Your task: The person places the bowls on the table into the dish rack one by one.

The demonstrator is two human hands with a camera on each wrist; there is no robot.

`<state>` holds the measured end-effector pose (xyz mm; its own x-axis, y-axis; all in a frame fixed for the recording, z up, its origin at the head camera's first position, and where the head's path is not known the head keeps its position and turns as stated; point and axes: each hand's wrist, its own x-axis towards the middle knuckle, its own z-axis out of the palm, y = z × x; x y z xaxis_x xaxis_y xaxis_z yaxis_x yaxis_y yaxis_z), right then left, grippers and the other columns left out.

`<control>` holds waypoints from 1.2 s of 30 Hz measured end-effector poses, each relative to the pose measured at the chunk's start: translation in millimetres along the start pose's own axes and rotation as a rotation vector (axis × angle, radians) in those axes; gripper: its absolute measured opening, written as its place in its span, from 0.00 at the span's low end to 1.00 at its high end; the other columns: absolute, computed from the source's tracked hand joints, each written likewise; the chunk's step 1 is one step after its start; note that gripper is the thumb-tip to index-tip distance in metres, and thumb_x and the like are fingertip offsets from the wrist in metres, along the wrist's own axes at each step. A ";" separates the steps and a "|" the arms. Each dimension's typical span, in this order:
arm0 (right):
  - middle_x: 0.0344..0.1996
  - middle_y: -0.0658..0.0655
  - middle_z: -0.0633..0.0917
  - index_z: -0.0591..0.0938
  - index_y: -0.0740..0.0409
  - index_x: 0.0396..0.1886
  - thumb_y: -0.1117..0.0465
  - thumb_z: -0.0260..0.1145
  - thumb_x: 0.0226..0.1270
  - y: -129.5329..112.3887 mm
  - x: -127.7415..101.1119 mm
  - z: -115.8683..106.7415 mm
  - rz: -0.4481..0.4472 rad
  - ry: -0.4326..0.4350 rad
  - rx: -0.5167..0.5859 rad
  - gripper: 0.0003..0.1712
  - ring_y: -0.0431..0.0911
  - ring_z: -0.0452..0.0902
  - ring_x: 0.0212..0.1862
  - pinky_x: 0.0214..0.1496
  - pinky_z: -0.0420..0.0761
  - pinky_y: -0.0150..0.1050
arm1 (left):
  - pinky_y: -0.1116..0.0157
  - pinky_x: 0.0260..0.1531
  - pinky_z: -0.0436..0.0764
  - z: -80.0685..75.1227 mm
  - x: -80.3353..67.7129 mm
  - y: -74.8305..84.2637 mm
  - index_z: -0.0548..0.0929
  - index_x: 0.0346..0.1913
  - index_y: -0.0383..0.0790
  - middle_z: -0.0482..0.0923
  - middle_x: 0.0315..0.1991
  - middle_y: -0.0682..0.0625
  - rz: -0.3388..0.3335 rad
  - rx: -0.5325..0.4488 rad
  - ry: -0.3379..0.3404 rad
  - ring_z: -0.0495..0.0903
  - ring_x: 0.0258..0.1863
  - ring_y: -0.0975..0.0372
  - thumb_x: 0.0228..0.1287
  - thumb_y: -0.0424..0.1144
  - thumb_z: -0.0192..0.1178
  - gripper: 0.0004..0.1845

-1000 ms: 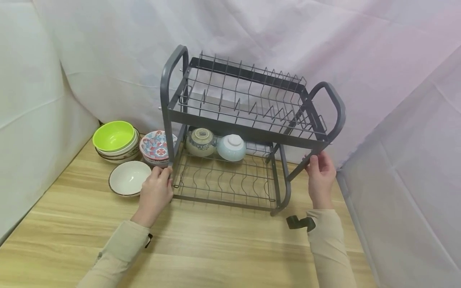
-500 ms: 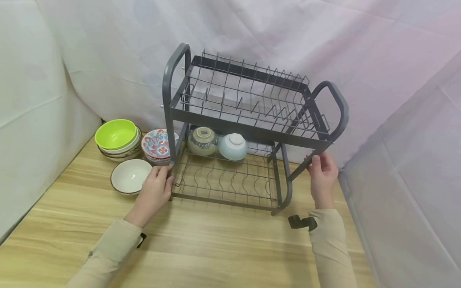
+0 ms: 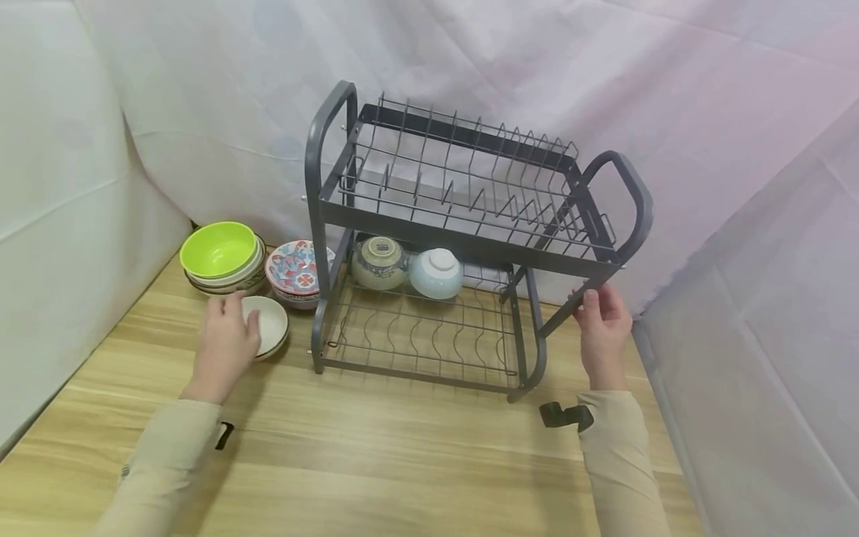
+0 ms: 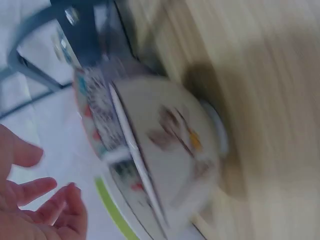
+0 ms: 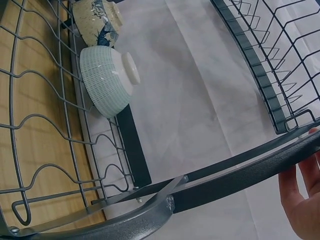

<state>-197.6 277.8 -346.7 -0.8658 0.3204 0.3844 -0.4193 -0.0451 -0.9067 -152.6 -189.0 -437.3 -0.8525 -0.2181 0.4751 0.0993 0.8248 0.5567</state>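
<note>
My left hand (image 3: pixel 227 344) is over the white bowl (image 3: pixel 271 327), its fingers loosely bent, and covers part of the bowl. In the left wrist view, that bowl (image 4: pixel 172 135) shows a leaf pattern outside, and the fingers are apart from its rim. With the right hand (image 3: pixel 604 328) I hold the right side post of a dark grey two-tier dish rack (image 3: pixel 463 242), thumb in front and fingers behind. On the rack's lower tier, a patterned bowl (image 3: pixel 379 265) and a pale blue bowl (image 3: pixel 436 274) sit upside down, side by side at the back.
Left of the rack stands a bowl stack topped by a lime green bowl (image 3: pixel 218 250). Beside it is a stack topped by a red-and-blue patterned bowl (image 3: pixel 295 267). White cloth (image 3: pixel 758 246) surrounds the wooden table (image 3: pixel 403 455) at the back and sides.
My left hand has let go of the rack's left front leg and moved left to the white bowl. The right hand stays on the rack, which keeps its place.
</note>
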 end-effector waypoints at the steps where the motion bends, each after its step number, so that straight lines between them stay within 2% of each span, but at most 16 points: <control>1: 0.29 0.52 0.80 0.81 0.57 0.39 0.67 0.57 0.64 -0.1 0.0 -0.1 0.001 -0.003 -0.006 0.08 0.42 0.77 0.35 0.37 0.80 0.30 | 0.39 0.40 0.66 -1.4 -0.4 -6.1 0.68 0.46 0.16 0.65 0.39 0.23 -0.023 0.017 -0.003 0.66 0.39 0.34 0.59 0.27 0.50 0.15; 5: 0.29 0.52 0.80 0.81 0.55 0.39 0.67 0.57 0.64 -0.8 -0.5 -0.1 0.010 -0.004 -0.006 0.09 0.42 0.77 0.35 0.38 0.80 0.30 | 0.39 0.41 0.64 -4.6 -4.9 -27.6 0.67 0.43 0.14 0.64 0.40 0.20 -0.137 0.074 -0.027 0.63 0.40 0.31 0.62 0.27 0.45 0.13; 8: 0.29 0.52 0.81 0.81 0.55 0.39 0.67 0.57 0.63 -1.1 -0.4 -0.1 0.012 0.000 -0.009 0.09 0.42 0.77 0.35 0.38 0.80 0.30 | 0.38 0.43 0.62 -5.4 -8.3 -39.7 0.65 0.45 0.14 0.62 0.42 0.19 -0.233 0.087 -0.058 0.61 0.43 0.30 0.63 0.28 0.43 0.16; 12: 0.29 0.52 0.81 0.81 0.57 0.39 0.67 0.57 0.63 -1.1 0.1 0.8 0.012 0.005 0.002 0.08 0.42 0.77 0.34 0.38 0.80 0.31 | 0.37 0.40 0.65 -5.9 -11.0 -52.0 0.63 0.48 0.11 0.61 0.42 0.17 -0.293 0.095 -0.106 0.62 0.42 0.29 0.64 0.30 0.42 0.19; 16: 0.29 0.52 0.81 0.81 0.58 0.38 0.67 0.57 0.63 -0.5 -0.3 2.9 0.013 0.019 0.014 0.08 0.44 0.77 0.36 0.38 0.80 0.30 | 0.37 0.35 0.67 -6.0 -13.5 -60.9 0.61 0.50 0.09 0.60 0.42 0.16 -0.344 0.101 -0.217 0.63 0.38 0.28 0.67 0.33 0.38 0.22; 19: 0.29 0.52 0.81 0.81 0.55 0.37 0.67 0.57 0.63 0.8 -0.3 3.6 0.004 0.023 0.005 0.08 0.45 0.76 0.36 0.38 0.80 0.30 | 0.36 0.35 0.67 -5.7 -14.7 -64.9 0.60 0.51 0.10 0.59 0.43 0.16 -0.367 0.095 -0.273 0.64 0.38 0.27 0.69 0.35 0.35 0.24; 26: 0.30 0.51 0.80 0.81 0.53 0.37 0.66 0.57 0.64 2.6 -1.1 4.4 0.002 0.032 -0.011 0.08 0.45 0.75 0.37 0.39 0.80 0.30 | 0.36 0.35 0.68 -3.2 -15.4 -66.1 0.63 0.48 0.13 0.63 0.40 0.17 -0.326 0.060 -0.265 0.66 0.39 0.26 0.69 0.34 0.34 0.20; 32: 0.30 0.51 0.81 0.82 0.55 0.38 0.66 0.58 0.63 3.7 -1.2 3.9 -0.009 0.036 -0.002 0.07 0.44 0.76 0.37 0.38 0.80 0.29 | 0.37 0.39 0.70 1.9 -15.2 -67.3 0.58 0.54 0.15 0.63 0.45 0.16 -0.401 -0.003 -0.313 0.66 0.45 0.27 0.70 0.35 0.30 0.23; 36: 0.29 0.52 0.81 0.82 0.57 0.38 0.67 0.58 0.63 4.4 -1.0 3.4 -0.028 0.047 0.040 0.08 0.43 0.77 0.36 0.37 0.80 0.30 | 0.38 0.40 0.71 5.0 -14.2 -66.6 0.58 0.55 0.17 0.64 0.47 0.16 -0.439 -0.046 -0.299 0.67 0.47 0.29 0.69 0.34 0.30 0.21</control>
<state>-199.5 274.1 -350.4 -0.8399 0.3663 0.4004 -0.4549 -0.0729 -0.8876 -149.6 -238.2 -484.6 -0.9273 -0.3739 -0.0201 -0.2829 0.6644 0.6918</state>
